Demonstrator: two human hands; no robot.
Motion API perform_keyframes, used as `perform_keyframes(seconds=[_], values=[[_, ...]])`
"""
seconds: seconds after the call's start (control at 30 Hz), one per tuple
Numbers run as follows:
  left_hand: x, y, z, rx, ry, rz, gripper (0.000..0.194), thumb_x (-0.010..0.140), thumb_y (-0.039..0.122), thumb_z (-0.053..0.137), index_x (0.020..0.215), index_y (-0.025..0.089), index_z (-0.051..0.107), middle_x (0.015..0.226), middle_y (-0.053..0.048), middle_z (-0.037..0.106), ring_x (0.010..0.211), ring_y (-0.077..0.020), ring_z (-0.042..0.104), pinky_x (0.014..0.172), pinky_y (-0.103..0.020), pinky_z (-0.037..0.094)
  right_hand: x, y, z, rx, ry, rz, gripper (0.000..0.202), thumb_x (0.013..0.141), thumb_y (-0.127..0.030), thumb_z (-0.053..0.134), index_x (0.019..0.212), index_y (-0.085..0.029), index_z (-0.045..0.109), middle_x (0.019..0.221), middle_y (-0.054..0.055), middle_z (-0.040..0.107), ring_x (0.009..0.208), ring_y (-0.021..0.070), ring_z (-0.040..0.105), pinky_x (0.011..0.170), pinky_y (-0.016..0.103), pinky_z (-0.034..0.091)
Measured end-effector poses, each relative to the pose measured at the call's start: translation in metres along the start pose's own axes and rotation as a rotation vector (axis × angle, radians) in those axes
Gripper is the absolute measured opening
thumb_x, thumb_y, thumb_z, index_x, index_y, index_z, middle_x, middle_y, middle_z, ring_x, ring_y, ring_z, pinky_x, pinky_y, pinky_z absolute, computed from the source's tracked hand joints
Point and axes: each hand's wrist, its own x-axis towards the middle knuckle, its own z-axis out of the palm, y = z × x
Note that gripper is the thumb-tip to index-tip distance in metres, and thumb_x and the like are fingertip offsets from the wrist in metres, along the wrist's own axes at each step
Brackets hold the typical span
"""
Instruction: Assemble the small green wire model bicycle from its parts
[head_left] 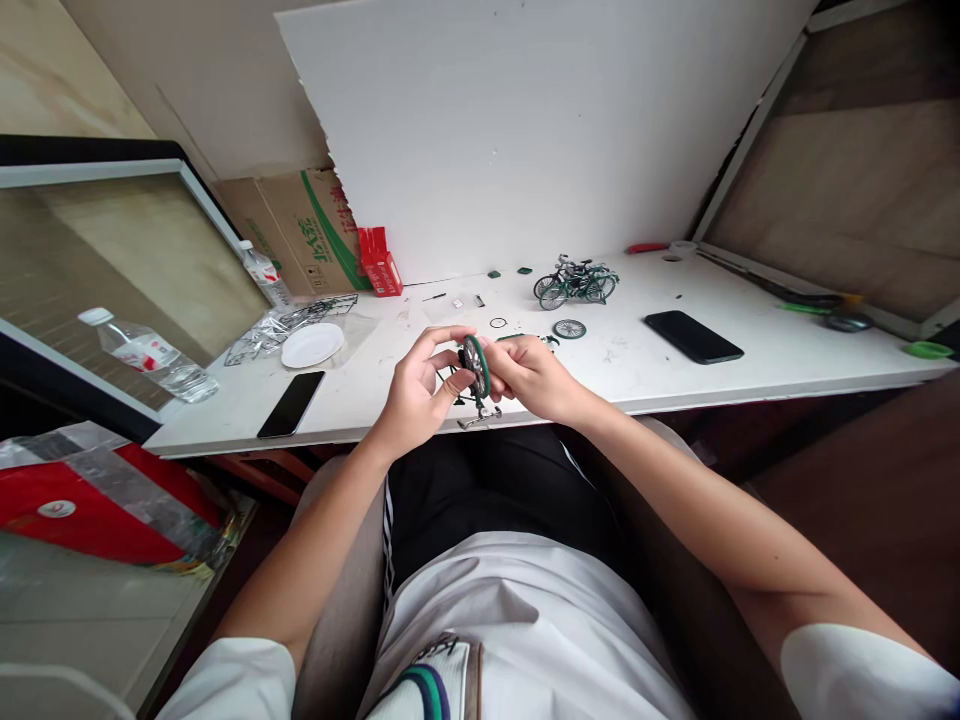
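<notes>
From where I'm standing, reading the clock from the hands with 12 at the white backboard [540, 130], most of the clutter is crowding the left: a water bottle [154, 355] is leaning at 9 o'clock, a white plate [313, 345] is sitting nearer toward 10, and thin black plastic frames [300, 318] are lying behind it. A red carton [380, 262] and a bigger cardboard box [300, 235] are standing between 10 and 11. Miniature bicycles [576, 287] are standing between 1 and 2, with a loose spoked wheel [569, 329] lying flat at 2. One smartphone [694, 336] is resting near 3 o'clock, another phone [291, 405] between 8 and 9. The hands are meeting at the centre on a green-rimmed wheel [478, 367], upright, with a silver bicycle part [480, 418] hanging below it. The left hand [424, 390] is clamping the wheel between thumb and fingers; the right hand [529, 375] is pressing curled fingers against its right side, but I cannot tell what they are gripping. Both are hovering by the front edge of the white table [607, 385], the lap lying just below at 6; bare tabletop is stretching from the right hand toward the smartphone.
</notes>
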Motion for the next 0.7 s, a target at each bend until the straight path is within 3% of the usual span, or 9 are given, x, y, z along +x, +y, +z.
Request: perform_keyframes(seconds=[0.1, 0.2, 0.3, 0.43, 0.57, 0.7], values=[[0.000, 0.000, -0.001, -0.078, 0.008, -0.042, 0.053, 0.090, 0.042, 0.083, 0.134, 0.021, 0.064, 0.129, -0.012, 0.064, 0.099, -0.0199, 0.071, 0.088, -0.033, 0.061, 0.000, -0.001, -0.004, -0.001, -0.004, -0.038, 0.063, 0.106, -0.071, 0.042, 0.074, -0.019, 0.057, 0.061, -0.002, 0.052, 0.060, 0.0122, 0.052, 0.062, 0.027, 0.043], [0.001, -0.001, -0.004, -0.144, 0.044, -0.067, 0.058, 0.088, 0.044, 0.085, 0.136, 0.021, 0.063, 0.132, -0.012, 0.064, 0.112, -0.0231, 0.070, 0.096, -0.034, 0.059, 0.000, -0.002, -0.007, -0.048, 0.018, -0.137, 0.047, 0.106, -0.065, 0.051, 0.096, -0.020, 0.061, 0.085, 0.002, 0.064, 0.076, 0.0143, 0.060, 0.068, 0.027, 0.047], [0.002, -0.001, -0.005, -0.199, 0.045, -0.116, 0.061, 0.087, 0.045, 0.086, 0.139, 0.022, 0.062, 0.138, -0.013, 0.063, 0.119, -0.0243, 0.068, 0.103, -0.035, 0.056, -0.001, -0.001, -0.009, -0.083, 0.006, -0.200, 0.037, 0.106, -0.058, 0.056, 0.107, -0.021, 0.060, 0.101, 0.005, 0.065, 0.089, 0.0168, 0.062, 0.065, 0.026, 0.047], [0.001, 0.002, -0.002, -0.264, 0.071, -0.165, 0.059, 0.088, 0.041, 0.086, 0.139, 0.023, 0.062, 0.136, -0.011, 0.065, 0.122, -0.0226, 0.065, 0.106, -0.034, 0.053, 0.000, 0.007, -0.008, -0.312, 0.100, -0.365, 0.025, 0.110, -0.046, 0.053, 0.105, -0.022, 0.058, 0.097, 0.005, 0.064, 0.084, 0.0171, 0.059, 0.067, 0.028, 0.046], [-0.002, 0.005, 0.004, -0.319, 0.024, -0.221, 0.062, 0.087, 0.040, 0.086, 0.140, 0.024, 0.059, 0.128, -0.010, 0.066, 0.111, -0.0210, 0.068, 0.097, -0.033, 0.056, 0.002, 0.023, -0.009, -0.601, 0.195, -0.587, 0.017, 0.113, -0.035, 0.047, 0.106, -0.023, 0.057, 0.092, 0.005, 0.065, 0.082, 0.0187, 0.058, 0.070, 0.031, 0.043], [-0.006, 0.006, 0.009, -0.319, -0.017, -0.267, 0.064, 0.088, 0.043, 0.085, 0.141, 0.024, 0.056, 0.125, -0.010, 0.065, 0.102, -0.0210, 0.070, 0.090, -0.034, 0.058, 0.002, 0.034, -0.010, -0.721, 0.225, -0.656, 0.019, 0.114, -0.035, 0.044, 0.106, -0.024, 0.057, 0.085, 0.003, 0.064, 0.077, 0.0191, 0.057, 0.065, 0.031, 0.039]])
